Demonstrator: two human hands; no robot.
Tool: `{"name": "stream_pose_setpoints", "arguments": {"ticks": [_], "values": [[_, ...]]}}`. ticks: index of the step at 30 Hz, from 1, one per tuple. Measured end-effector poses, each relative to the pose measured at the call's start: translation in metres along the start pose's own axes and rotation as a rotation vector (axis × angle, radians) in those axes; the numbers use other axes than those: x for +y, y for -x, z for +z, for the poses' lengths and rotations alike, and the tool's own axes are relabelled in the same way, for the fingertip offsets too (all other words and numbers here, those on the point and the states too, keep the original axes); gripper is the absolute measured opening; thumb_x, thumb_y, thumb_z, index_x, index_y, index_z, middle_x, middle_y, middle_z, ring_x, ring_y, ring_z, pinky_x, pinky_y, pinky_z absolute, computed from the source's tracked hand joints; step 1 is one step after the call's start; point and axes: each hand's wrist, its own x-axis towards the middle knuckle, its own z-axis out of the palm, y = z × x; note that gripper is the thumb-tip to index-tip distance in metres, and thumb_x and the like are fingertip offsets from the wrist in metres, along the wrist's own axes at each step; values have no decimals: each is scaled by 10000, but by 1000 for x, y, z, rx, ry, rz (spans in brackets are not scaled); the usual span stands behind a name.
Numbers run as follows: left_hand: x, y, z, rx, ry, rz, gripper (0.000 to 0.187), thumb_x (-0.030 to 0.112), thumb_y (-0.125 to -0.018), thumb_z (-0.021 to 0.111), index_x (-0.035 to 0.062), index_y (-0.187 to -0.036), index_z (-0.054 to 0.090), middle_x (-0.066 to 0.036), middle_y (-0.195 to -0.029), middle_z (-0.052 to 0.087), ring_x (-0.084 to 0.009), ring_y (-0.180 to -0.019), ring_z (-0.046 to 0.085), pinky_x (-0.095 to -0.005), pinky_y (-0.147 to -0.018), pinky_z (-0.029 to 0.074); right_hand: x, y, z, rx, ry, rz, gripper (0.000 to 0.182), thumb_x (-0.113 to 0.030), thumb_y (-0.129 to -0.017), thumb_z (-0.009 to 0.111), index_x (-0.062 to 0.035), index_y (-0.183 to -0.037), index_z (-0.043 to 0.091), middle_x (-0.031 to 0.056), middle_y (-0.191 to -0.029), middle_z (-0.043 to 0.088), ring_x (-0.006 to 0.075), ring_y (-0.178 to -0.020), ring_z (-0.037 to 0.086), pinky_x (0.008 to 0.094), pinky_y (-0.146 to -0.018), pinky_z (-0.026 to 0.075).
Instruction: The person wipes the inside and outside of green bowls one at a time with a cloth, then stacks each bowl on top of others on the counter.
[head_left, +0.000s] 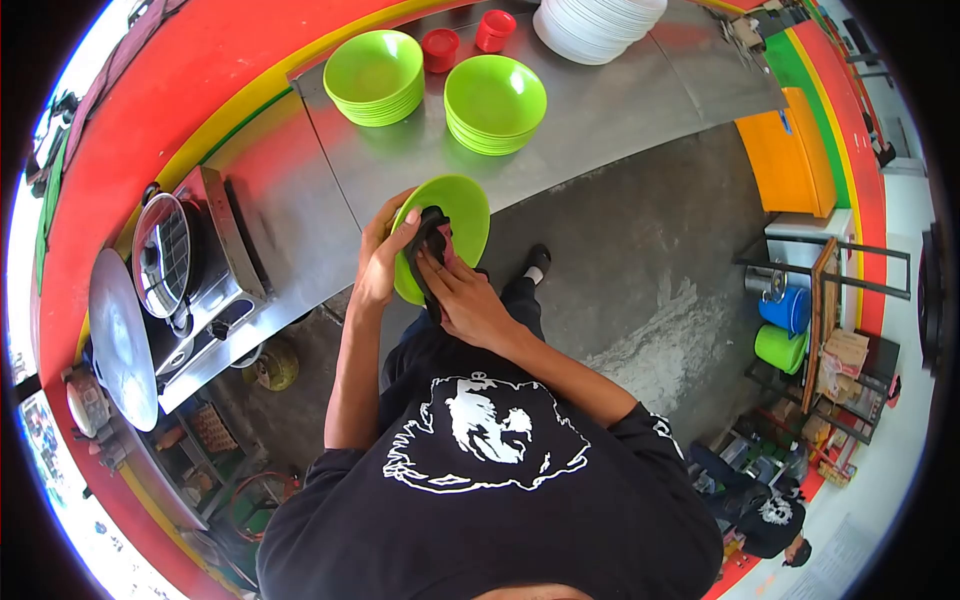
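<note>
A lime-green bowl (pixel 468 205) is held tilted in front of my body, its inside turned toward me. My left hand (pixel 383 255) grips its left rim, thumb on the inner side. My right hand (pixel 462 292) presses a dark cloth (pixel 432 232) with a pinkish patch against the inside of the bowl. Beyond, on the steel counter, stand two stacks of similar bowls, a left stack (pixel 374 80) and a right stack (pixel 496 104).
Two red containers (pixel 440 50) and a stack of white plates (pixel 598 28) stand at the counter's back. A stove (pixel 215 260) with a lidded pan is on the left. Shelving (pixel 822 330) lines the right side. Another person (pixel 765 510) is at lower right.
</note>
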Motion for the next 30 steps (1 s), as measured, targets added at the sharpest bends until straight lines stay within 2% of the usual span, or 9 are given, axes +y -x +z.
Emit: {"name": "stream_pose_setpoints", "arguments": {"ticks": [4, 7, 10, 13, 16, 19, 22, 24, 30], "values": [[-3, -3, 8, -41, 65, 78, 594, 257, -959, 612, -43, -1451, 468, -172, -1326, 603, -247, -1239, 562, -362, -1087, 404, -15, -10, -13, 70, -17, 9, 919, -56, -681, 754, 7, -1517, 377, 174, -1515, 464, 362, -1263, 531, 445, -1040, 483], [-8, 7, 17, -38, 20, 209, 620, 237, -940, 615, -35, -1469, 442, -172, -1355, 576, -250, -1266, 537, -370, -1101, 387, -15, -16, 1, 117, -311, 160, 904, -56, -685, 747, -9, -1514, 390, 166, -1422, 552, 345, -1236, 558, 441, -1007, 495], [-15, 10, 11, 31, 24, 232, 598, 223, -936, 597, -42, -1453, 456, -160, -1313, 599, -254, -1229, 559, -362, -1083, 401, -27, -18, -5, 104, -364, 195, 882, -44, -694, 746, -27, -1508, 409, 152, -1368, 605, 379, -1193, 586, 433, -1025, 490], [-6, 12, -8, 1, 171, 99, 561, 221, -951, 578, -54, -1430, 482, -152, -1264, 631, -246, -1184, 586, -352, -1061, 418, -21, -12, -12, 64, -108, -46, 819, -68, -709, 749, -16, -1474, 461, 142, -1358, 621, 375, -1244, 574, 448, -1091, 454], [12, 21, -13, -33, 78, 106, 532, 243, -972, 567, -56, -1409, 509, -148, -1251, 646, -233, -1178, 593, -347, -1056, 423, 5, -5, -10, 110, 45, -235, 819, -69, -684, 758, -30, -1458, 493, 126, -1412, 588, 328, -1324, 537, 453, -1130, 423], [13, 28, -15, -23, 6, 133, 604, 273, -950, 622, -44, -1443, 474, -157, -1321, 609, -236, -1248, 551, -361, -1092, 397, 7, -9, -15, 84, 93, -241, 795, -69, -681, 761, -23, -1437, 520, 108, -1451, 567, 337, -1370, 501, 467, -1175, 380], [3, 36, -4, 15, 19, 240, 690, 285, -916, 669, -31, -1480, 426, -158, -1366, 570, -243, -1295, 513, -358, -1113, 375, -5, -13, 1, 193, -96, -170, 767, -46, -678, 747, -13, -1414, 533, 130, -1404, 593, 378, -1346, 509, 462, -1103, 442], [-6, 40, -1, 102, 38, 269, 629, 253, -914, 650, -35, -1442, 466, -151, -1302, 598, -238, -1240, 544, -354, -1077, 400, -24, -15, 16, 232, -250, -44, 742, -14, -668, 734, -7, -1386, 551, 141, -1330, 633, 404, -1308, 534, 452, -1013, 501], [10, 53, -33, 53, 142, 211, 518, 249, -929, 603, -63, -1340, 556, -133, -1149, 675, -202, -1071, 627, -335, -982, 466, -25, -20, 3, 161, 6, -289, 641, -44, -730, 710, -11, -1358, 588, 136, -1316, 652, 336, -1253, 593, 458, -1068, 465]]}}
